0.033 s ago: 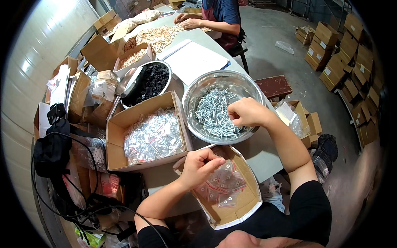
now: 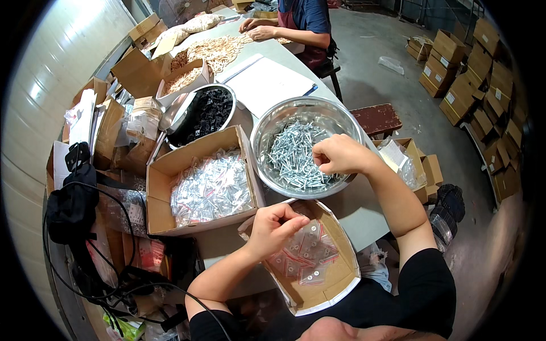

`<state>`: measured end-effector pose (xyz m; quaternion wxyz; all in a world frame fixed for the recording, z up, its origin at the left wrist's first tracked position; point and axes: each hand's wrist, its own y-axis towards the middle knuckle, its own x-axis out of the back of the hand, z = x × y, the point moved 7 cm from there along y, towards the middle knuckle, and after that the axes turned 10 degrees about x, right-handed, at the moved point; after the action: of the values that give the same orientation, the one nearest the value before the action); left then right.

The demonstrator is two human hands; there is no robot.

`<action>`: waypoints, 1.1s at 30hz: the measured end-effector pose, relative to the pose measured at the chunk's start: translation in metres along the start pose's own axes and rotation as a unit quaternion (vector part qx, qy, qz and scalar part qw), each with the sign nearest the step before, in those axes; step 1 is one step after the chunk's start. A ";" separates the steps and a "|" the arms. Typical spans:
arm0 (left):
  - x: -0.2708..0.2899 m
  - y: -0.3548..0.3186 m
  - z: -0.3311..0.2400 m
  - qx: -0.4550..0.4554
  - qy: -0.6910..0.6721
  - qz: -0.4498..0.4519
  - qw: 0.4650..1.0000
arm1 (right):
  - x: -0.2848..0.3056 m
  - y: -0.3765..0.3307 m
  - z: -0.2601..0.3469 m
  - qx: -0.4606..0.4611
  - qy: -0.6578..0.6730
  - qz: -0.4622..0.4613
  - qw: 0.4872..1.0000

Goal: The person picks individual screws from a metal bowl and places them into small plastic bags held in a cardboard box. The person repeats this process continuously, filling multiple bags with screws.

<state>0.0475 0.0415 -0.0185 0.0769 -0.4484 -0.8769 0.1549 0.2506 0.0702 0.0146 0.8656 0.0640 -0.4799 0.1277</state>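
Fingers (image 2: 323, 159) of our right hand (image 2: 339, 153) curl nearly closed over the silver screws (image 2: 293, 156) heaped in the round steel bowl (image 2: 273, 122); whether they pinch any, we cannot tell. Our left hand (image 2: 273, 227), fingers bunched, hovers over small clear red-edged bags (image 2: 307, 253) in the open cardboard box (image 2: 341, 273) directly below. Left of both, another carton (image 2: 159, 182) holds filled clear packets (image 2: 210, 187).

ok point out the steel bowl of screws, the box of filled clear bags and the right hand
steel bowl (image 2: 267, 133): head view, bare left inner wall
box of filled clear bags (image 2: 160, 170): head view, left cardboard wall
right hand (image 2: 339, 154): head view, back of the hand over the bowl
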 end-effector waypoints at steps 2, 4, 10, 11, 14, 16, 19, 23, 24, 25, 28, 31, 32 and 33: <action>-0.001 0.002 -0.011 -0.072 0.015 -0.025 0.997 | 0.001 0.000 0.002 0.027 0.041 -0.015 0.999; -0.005 0.003 -0.019 -0.118 0.014 -0.035 0.992 | 0.003 -0.001 0.005 0.041 0.021 0.006 0.999; -0.007 0.005 -0.003 -0.037 -0.068 0.004 0.997 | -0.007 -0.002 0.008 0.077 0.043 0.054 0.995; -0.005 0.004 -0.001 -0.029 -0.066 0.009 0.997 | -0.009 -0.001 0.010 0.087 0.057 0.055 0.993; -0.001 0.005 0.001 -0.022 -0.069 0.010 0.997 | -0.011 -0.001 0.012 0.108 0.061 0.052 0.991; -0.001 0.006 0.000 -0.027 -0.064 0.000 0.998 | -0.018 0.001 0.007 0.104 0.025 0.045 0.993; -0.003 0.007 -0.007 -0.061 -0.030 -0.026 0.997 | -0.020 0.002 0.003 0.084 -0.039 0.047 0.995; -0.003 0.007 -0.008 -0.080 -0.002 -0.033 0.996 | -0.008 -0.002 0.003 0.041 -0.075 0.037 0.996; -0.003 0.007 -0.006 -0.065 -0.007 -0.029 0.997 | -0.003 -0.003 0.004 0.049 -0.049 0.029 0.997; -0.002 0.006 -0.004 -0.045 0.001 -0.022 0.999 | 0.001 -0.004 0.005 0.056 -0.023 0.020 0.998; 0.000 0.004 0.002 -0.009 0.004 -0.002 1.000 | 0.016 -0.006 0.016 0.089 0.141 -0.020 0.986; -0.006 0.007 -0.003 -0.050 -0.002 0.013 0.999 | 0.016 -0.008 0.025 0.119 0.312 -0.020 0.942; -0.008 0.008 -0.009 -0.082 0.020 0.007 0.996 | 0.012 -0.009 0.029 0.128 0.363 -0.012 0.923; -0.009 0.008 -0.013 -0.114 0.042 0.001 0.993 | 0.008 -0.010 0.033 0.138 0.413 -0.003 0.900</action>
<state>0.0626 0.0407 -0.0086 0.0622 -0.4610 -0.8845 0.0351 0.2312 0.0541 0.0390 0.9691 0.1255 -0.0566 0.2046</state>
